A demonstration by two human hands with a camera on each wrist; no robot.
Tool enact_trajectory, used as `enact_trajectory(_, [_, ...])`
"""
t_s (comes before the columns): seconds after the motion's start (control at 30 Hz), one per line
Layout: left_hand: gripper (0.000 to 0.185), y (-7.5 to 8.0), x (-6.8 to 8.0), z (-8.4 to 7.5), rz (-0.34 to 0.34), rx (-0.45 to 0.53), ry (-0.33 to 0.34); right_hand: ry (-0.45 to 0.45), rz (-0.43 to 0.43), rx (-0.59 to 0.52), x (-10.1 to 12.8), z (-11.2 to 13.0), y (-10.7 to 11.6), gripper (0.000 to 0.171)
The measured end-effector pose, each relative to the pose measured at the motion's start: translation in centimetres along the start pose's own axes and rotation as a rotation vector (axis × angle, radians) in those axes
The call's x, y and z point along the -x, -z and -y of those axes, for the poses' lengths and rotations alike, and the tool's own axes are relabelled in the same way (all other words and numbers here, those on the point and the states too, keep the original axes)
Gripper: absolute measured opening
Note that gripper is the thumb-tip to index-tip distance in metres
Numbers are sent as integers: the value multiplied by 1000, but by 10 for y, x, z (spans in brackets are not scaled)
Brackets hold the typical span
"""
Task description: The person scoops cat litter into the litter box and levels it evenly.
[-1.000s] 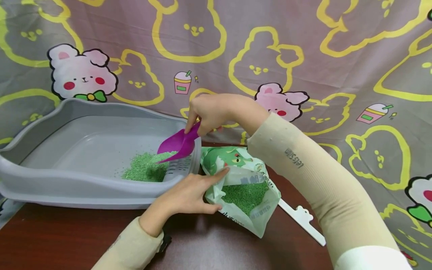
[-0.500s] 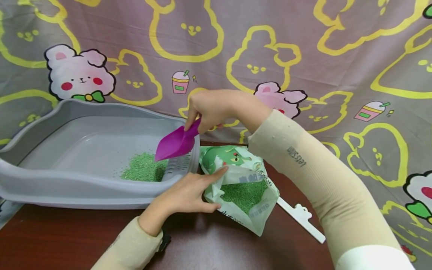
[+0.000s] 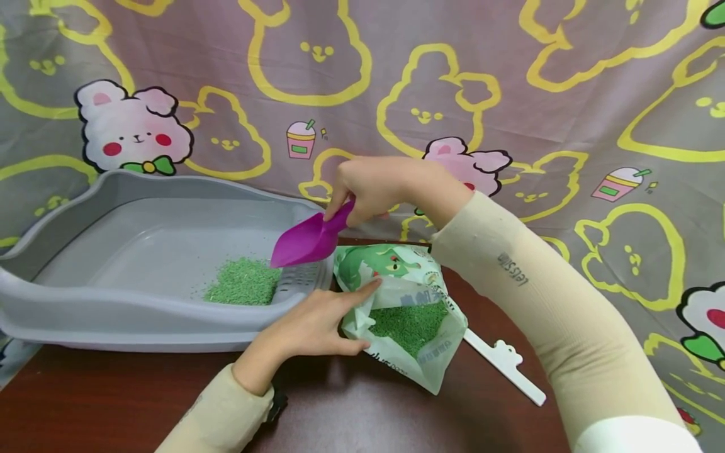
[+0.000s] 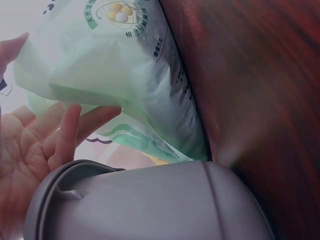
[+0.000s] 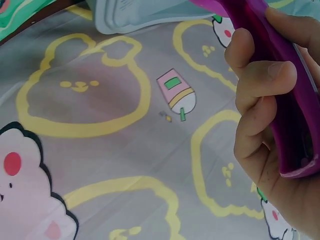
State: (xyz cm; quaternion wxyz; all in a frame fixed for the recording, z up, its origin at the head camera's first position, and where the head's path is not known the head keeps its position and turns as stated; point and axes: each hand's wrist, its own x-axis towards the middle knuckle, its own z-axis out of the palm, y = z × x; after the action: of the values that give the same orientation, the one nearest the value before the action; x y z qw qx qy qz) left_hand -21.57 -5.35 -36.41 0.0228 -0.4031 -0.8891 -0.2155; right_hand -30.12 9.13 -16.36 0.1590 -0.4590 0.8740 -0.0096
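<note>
My right hand point(image 3: 374, 189) grips the handle of a purple scoop point(image 3: 306, 242) above the right end of a grey litter box point(image 3: 124, 314). The scoop's blade points left and down, over the slotted step of the box. Beneath its tip, a heap of green litter pellets point(image 3: 242, 282) lies on the box floor. In the right wrist view, fingers curl round the scoop handle point(image 5: 295, 110). My left hand point(image 3: 317, 324) touches the near left side of an open litter bag point(image 3: 416, 297), thumb and index finger spread. Green pellets show inside the bag's mouth.
A white bag clip point(image 3: 504, 368) lies on the dark wooden table point(image 3: 351, 409), right of the bag. Behind everything hangs a curtain point(image 3: 351, 63) with cartoon prints. The box's raised rim stands close beside the left hand.
The pellets on the scoop's blade have slid off onto the heap. The right hand with the scoop has tilted, then shifted slightly right. The left hand stays at the bag.
</note>
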Motion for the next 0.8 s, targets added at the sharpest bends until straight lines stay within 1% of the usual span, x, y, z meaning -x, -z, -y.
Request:
enact_trajectory(0.1, [97, 0, 0, 0, -6, 4, -4, -1, -16, 4, 6, -6, -2, 38])
enact_trajectory(0.2, [97, -1, 0, 1, -11, -4, -3, -26, -25, -11, 14, -12, -4, 37])
enact_trajectory(0.43, [97, -2, 0, -1, -1, 2, 2, -96, -43, -102, 35, -26, -11, 36])
enact_trajectory(0.6, [98, -2, 0, -1, -9, 5, 8, -146, -85, -157, 54, -31, -15, 37])
enact_trajectory(0.67, [99, -2, 0, -1, -7, 6, 11, -154, -111, -160, 63, -34, -19, 38])
enact_trajectory(0.8, [99, -2, -1, -2, 2, 4, 14, -114, -199, -116, 83, -40, -28, 39])
